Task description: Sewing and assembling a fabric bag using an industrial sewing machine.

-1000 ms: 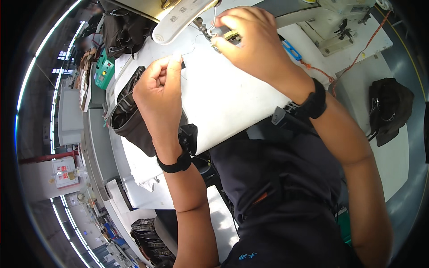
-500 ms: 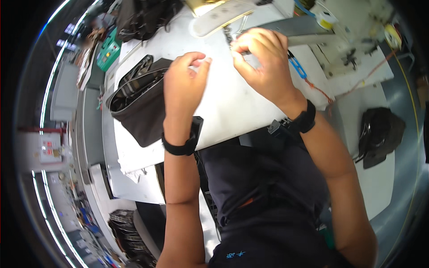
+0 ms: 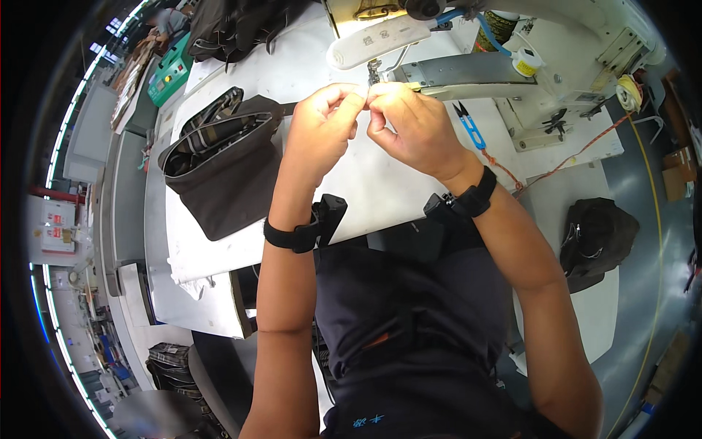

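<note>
My left hand point(image 3: 322, 132) and my right hand point(image 3: 420, 132) meet over the white table, just in front of the presser foot point(image 3: 374, 72) of a sewing machine point(image 3: 468, 76). Thumbs and forefingers are pinched with the fingertips close together. Whatever lies between them is too small to make out. Left of my left hand rests a dark brown fabric bag point(image 3: 230, 183), its zipped top gaping on a plaid lining. Blue thread snips point(image 3: 470, 128) lie to the right of my right hand, tied to an orange cord point(image 3: 501, 166).
More dark bags point(image 3: 234, 29) are heaped at the table's far left. Another dark bag point(image 3: 596, 238) sits on a white surface at right. A green machine point(image 3: 170, 71) stands beyond the left edge, with a person point(image 3: 168, 22) farther off. The white tabletop point(image 3: 344, 208) ends before my lap.
My hands have come together from apart; the left moved right and its fingers closed, while the right shifted down and left. The whole view has also shifted slightly.
</note>
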Demonstrator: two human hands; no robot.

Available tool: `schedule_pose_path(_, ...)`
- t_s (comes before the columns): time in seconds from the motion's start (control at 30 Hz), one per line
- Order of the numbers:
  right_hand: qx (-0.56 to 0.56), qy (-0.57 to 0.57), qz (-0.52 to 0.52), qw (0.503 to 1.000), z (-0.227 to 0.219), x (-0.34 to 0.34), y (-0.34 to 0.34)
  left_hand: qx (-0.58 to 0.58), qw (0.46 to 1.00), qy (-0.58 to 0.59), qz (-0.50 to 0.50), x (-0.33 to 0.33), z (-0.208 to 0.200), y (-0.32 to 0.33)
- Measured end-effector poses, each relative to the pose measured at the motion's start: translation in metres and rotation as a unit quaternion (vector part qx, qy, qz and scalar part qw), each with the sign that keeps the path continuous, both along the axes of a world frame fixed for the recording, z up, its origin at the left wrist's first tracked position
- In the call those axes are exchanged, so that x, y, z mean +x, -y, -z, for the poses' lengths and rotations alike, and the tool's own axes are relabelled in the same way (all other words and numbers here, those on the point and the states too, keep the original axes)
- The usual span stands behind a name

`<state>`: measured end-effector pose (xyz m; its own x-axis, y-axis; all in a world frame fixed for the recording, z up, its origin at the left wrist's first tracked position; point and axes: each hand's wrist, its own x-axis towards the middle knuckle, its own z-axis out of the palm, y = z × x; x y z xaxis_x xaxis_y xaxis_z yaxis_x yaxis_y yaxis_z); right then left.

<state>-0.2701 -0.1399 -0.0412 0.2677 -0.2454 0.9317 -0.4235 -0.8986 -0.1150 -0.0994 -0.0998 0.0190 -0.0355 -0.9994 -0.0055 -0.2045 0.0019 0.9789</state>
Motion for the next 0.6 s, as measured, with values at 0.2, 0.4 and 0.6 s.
schedule_pose_path(0.2,-0.009,-0.044,-0.029,0.999,-0.001,-0.003,-0.002,0.012,0.988,-0.146,0.042,-0.004,0.002,-0.002)
schedule_pose_path(0.4,0.02,-0.129,-0.057,0.99,-0.021,-0.033,-0.043,0.031,0.968,-0.248,0.035,0.003,0.014,-0.016)
schedule_pose_path(0.6,-0.026,0.015,0.181,0.983,-0.103,-0.197,-0.063,0.019,0.866,-0.5,-0.021,0.043,0.03,-0.037)
